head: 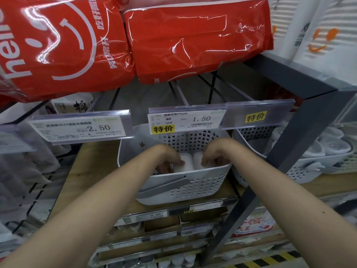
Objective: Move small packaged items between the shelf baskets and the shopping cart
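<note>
A white perforated basket (193,187) with a grey handle stands on the wooden shelf at the middle of the view. Both my hands reach down inside it. My left hand (170,159) curls its fingers over a small white packaged item (187,164). My right hand (214,156) curls over a second white packaged item (199,160) right beside the first. The fingertips of both hands are partly hidden behind the basket's front wall. No shopping cart is in view.
Price tags (185,120) hang just above the basket's back. Large red packs (199,39) lie on the shelf overhead. A second white basket (301,171) with white items stands to the right, behind a slanting grey shelf post (289,147). Lower shelves hold more goods.
</note>
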`<action>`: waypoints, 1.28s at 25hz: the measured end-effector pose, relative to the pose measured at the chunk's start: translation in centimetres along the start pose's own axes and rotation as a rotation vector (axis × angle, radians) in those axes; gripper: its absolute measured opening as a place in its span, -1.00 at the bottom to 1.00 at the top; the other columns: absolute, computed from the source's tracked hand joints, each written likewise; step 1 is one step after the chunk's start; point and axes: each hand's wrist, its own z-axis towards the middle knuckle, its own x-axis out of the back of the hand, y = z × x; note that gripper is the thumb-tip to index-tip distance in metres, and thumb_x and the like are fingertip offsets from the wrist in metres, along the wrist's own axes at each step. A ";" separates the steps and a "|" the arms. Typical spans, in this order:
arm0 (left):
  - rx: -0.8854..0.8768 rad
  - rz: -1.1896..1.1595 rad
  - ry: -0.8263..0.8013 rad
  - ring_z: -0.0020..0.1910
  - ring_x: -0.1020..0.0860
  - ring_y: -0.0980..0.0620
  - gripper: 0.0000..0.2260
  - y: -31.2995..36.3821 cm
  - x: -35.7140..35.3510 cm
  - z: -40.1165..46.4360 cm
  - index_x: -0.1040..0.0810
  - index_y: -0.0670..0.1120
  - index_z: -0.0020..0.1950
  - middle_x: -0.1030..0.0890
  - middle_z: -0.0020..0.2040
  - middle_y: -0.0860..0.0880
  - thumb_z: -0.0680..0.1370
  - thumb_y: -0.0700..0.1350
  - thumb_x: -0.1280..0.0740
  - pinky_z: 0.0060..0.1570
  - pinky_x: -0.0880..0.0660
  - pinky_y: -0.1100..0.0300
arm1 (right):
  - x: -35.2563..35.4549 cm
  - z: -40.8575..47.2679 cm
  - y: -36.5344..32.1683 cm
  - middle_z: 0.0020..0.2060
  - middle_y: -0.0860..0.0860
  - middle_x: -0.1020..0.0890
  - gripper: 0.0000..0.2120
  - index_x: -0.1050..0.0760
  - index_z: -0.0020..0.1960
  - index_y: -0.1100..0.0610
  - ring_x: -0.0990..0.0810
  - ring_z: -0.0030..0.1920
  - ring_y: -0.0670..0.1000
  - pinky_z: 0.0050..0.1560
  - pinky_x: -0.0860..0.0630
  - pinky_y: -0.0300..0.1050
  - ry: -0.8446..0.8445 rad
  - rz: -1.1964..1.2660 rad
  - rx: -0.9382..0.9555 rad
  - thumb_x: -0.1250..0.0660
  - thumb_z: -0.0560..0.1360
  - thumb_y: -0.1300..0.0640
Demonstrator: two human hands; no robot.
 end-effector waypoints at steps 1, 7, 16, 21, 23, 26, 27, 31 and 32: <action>0.008 0.003 0.004 0.23 -0.52 -0.19 -0.47 0.0 0.0 -0.1 -0.18 -0.23 0.48 -0.47 0.30 -0.29 0.61 0.01 -0.23 0.23 -0.47 -0.02 | -0.1 -0.1 0.0 0.32 0.20 -0.46 -0.52 -0.33 0.41 0.24 -0.51 0.24 0.18 0.23 -0.49 0.01 0.014 -0.014 0.013 -0.30 0.56 0.07; -0.041 0.206 0.159 0.16 -0.56 -0.16 -0.43 0.6 0.2 -2.7 -0.27 -0.23 0.45 -0.51 0.25 -0.23 0.58 0.10 -0.26 0.12 -0.53 0.03 | -0.9 -1.1 0.0 0.16 0.12 -0.54 -0.63 -0.43 0.29 0.25 -0.53 0.07 0.10 -0.04 -0.43 -0.12 0.189 -0.084 0.120 -0.27 0.56 0.06; -0.532 0.289 0.517 0.18 -0.49 0.02 -0.63 -5.3 -1.1 -9.3 -0.44 -0.03 0.32 -0.53 0.25 -0.01 0.56 0.08 -0.27 0.15 -0.43 0.13 | -3.7 -9.0 1.0 0.20 0.09 -0.52 -0.67 -0.42 0.30 0.16 -0.49 0.20 0.10 0.16 -0.46 0.03 0.711 -0.028 0.447 -0.21 0.58 0.07; -0.867 0.373 0.821 0.21 -0.45 0.07 -0.63 -6.9 -3.7 -13.0 -0.44 -0.01 0.34 -0.51 0.25 0.04 0.57 0.07 -0.23 0.07 -0.34 0.24 | -9.1 -14.9 4.6 0.24 0.00 -0.50 -0.63 -0.40 0.34 0.12 -0.43 0.25 -0.03 0.24 -0.38 -0.17 1.015 -0.034 0.544 -0.15 0.57 0.05; -1.077 0.430 0.820 0.19 -0.45 0.07 -0.65 -5.6 -5.6 -13.8 -0.47 -0.03 0.30 -0.53 0.21 0.04 0.57 0.08 -0.20 0.10 -0.34 0.25 | -12.0 -16.5 7.4 0.24 0.00 -0.50 -0.61 -0.42 0.32 0.13 -0.41 0.26 -0.04 0.24 -0.32 -0.21 1.069 0.026 0.427 -0.11 0.56 0.02; -1.323 0.507 0.662 0.19 -0.44 0.08 -0.64 -2.8 -10.5 -13.3 -0.48 -0.06 0.28 -0.53 0.21 0.03 0.56 0.07 -0.14 0.17 -0.32 0.26 | -16.9 -18.0 13.1 0.24 -0.02 -0.50 -0.63 -0.44 0.31 0.11 -0.42 0.25 -0.07 0.24 -0.34 -0.22 1.099 0.163 0.191 -0.14 0.57 0.01; -1.378 0.537 0.590 0.20 -0.44 0.07 -0.64 -1.5 -12.8 -13.0 -0.48 -0.06 0.27 -0.53 0.21 0.03 0.56 0.06 -0.15 0.18 -0.31 0.25 | -18.9 -18.7 15.4 0.24 -0.05 -0.50 -0.65 -0.44 0.31 0.08 -0.43 0.23 -0.07 0.23 -0.37 -0.22 1.110 0.206 0.090 -0.18 0.57 0.02; -1.507 0.656 0.350 0.19 -0.46 0.05 -0.64 3.2 -22.6 -11.0 -0.46 -0.03 0.27 -0.52 0.20 0.03 0.55 0.07 -0.13 0.20 -0.39 0.18 | -26.0 -21.5 23.2 0.24 -0.10 -0.48 -0.68 -0.45 0.29 0.04 -0.49 0.18 -0.02 0.17 -0.40 -0.17 1.057 0.395 -0.252 -0.29 0.55 0.11; -1.516 0.686 0.279 0.23 -0.45 0.04 -0.61 4.5 -25.5 -10.6 -0.45 -0.03 0.30 -0.51 0.23 0.04 0.55 0.09 -0.10 0.26 -0.37 0.16 | -27.6 -22.7 25.3 0.22 -0.10 -0.48 -0.69 -0.45 0.28 0.04 -0.50 0.17 -0.01 0.15 -0.40 -0.16 1.039 0.441 -0.315 -0.30 0.54 0.12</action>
